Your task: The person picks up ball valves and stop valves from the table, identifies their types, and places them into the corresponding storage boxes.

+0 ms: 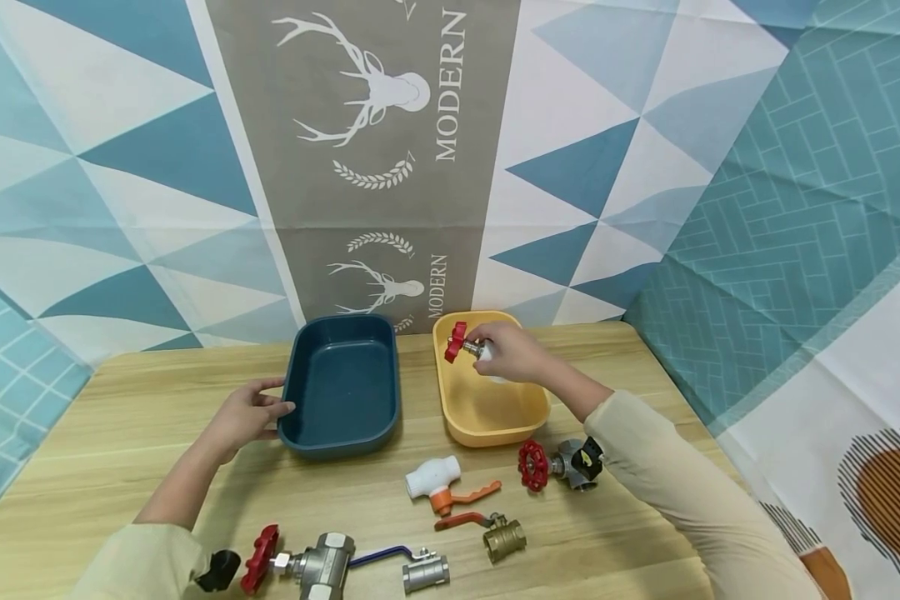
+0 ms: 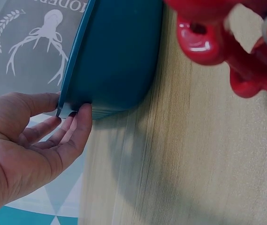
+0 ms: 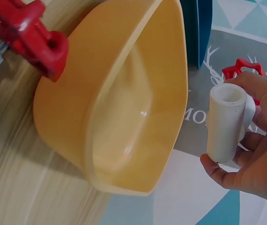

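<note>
My right hand [image 1: 516,354] grips a white plastic valve [image 3: 226,123] with a red handwheel [image 1: 456,342], holding it above the yellow bin [image 1: 487,410]. In the right wrist view, thumb and fingers wrap the white body, whose open pipe end faces the camera. My left hand [image 1: 243,421] pinches the left rim of the dark blue bin [image 1: 345,387], thumb at the edge and fingers along the outer wall, as the left wrist view shows. Both bins stand side by side on the wooden table, nothing visible inside the blue one.
In front of the bins lie a white ball valve [image 1: 431,478] with orange lever, a brass ball valve [image 1: 505,540], and a grey valve with red handwheel [image 1: 533,465]. Nearer are a large steel valve [image 1: 327,567] and a blue-levered ball valve [image 1: 425,573]. Patterned cloth [image 1: 375,208] hangs behind.
</note>
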Motion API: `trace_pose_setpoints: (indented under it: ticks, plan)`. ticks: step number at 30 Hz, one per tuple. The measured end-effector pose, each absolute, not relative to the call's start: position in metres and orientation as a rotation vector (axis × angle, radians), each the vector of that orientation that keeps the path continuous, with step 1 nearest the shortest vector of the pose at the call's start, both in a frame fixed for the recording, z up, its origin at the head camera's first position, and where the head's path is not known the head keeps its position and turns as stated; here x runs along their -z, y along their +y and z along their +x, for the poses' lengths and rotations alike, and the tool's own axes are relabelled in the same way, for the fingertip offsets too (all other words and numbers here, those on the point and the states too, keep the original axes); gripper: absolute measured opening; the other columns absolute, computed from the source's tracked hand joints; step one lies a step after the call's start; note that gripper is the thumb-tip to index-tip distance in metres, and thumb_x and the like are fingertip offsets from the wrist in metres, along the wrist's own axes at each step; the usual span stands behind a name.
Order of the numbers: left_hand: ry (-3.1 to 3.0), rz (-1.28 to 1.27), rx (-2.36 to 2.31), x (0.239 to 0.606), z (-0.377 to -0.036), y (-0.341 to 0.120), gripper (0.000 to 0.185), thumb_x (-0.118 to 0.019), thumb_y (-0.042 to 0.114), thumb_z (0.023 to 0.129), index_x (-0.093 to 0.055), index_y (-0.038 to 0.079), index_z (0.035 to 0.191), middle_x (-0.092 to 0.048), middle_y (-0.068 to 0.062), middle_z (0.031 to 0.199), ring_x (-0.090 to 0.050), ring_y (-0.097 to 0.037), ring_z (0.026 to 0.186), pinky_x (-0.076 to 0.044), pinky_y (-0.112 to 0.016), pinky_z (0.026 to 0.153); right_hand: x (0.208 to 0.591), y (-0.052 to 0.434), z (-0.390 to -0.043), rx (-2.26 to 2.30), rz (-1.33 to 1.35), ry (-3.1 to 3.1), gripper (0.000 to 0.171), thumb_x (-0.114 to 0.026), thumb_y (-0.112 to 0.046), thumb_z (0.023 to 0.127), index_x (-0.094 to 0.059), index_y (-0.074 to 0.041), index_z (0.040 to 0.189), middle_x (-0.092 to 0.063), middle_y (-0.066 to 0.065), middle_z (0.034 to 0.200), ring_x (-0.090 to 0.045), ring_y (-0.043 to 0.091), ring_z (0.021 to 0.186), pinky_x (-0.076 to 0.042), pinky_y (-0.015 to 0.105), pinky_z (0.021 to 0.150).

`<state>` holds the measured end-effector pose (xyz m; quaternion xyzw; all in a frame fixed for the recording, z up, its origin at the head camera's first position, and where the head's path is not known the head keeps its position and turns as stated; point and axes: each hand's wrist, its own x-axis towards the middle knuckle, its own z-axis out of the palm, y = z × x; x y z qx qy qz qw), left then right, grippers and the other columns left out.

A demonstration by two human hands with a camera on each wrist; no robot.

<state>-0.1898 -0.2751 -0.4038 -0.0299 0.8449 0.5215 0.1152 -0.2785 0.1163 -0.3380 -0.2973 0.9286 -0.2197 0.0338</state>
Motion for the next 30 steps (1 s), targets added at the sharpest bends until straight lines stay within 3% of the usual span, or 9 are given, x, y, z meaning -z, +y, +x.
trace_pose_setpoints:
  ticks: [19, 30]
  plan:
    - [2.467, -0.087, -1.538, 0.402, -0.189, -0.276, 0.059, -0.049, 0.013, 0.097, -0.021, -0.010, 0.143, -0.050, -0.036, 0.121, -0.067, -0.033, 0.093, -0.056, -0.045, 0.078, 0.338, 0.098, -0.284, 0.600, -1.057, 2.856, 0.038, -0.069, -0.016, 0.078, -0.063, -0.006, 0.114, -0.066, 0.008, 0.110, -0.058, 0.020, 0.092, -0.048, 0.031, 0.078]
    - [2.460, -0.098, -1.546, 0.402, -0.190, -0.275, 0.059, -0.050, 0.014, 0.097, -0.021, -0.009, 0.143, -0.049, -0.037, 0.122, -0.067, -0.034, 0.094, -0.055, -0.047, 0.079, 0.336, 0.086, -0.289, 0.574, -1.068, 2.828, 0.039, -0.068, -0.017, 0.078, -0.062, -0.008, 0.115, -0.066, 0.006, 0.108, -0.056, 0.016, 0.084, -0.047, 0.027, 0.072]
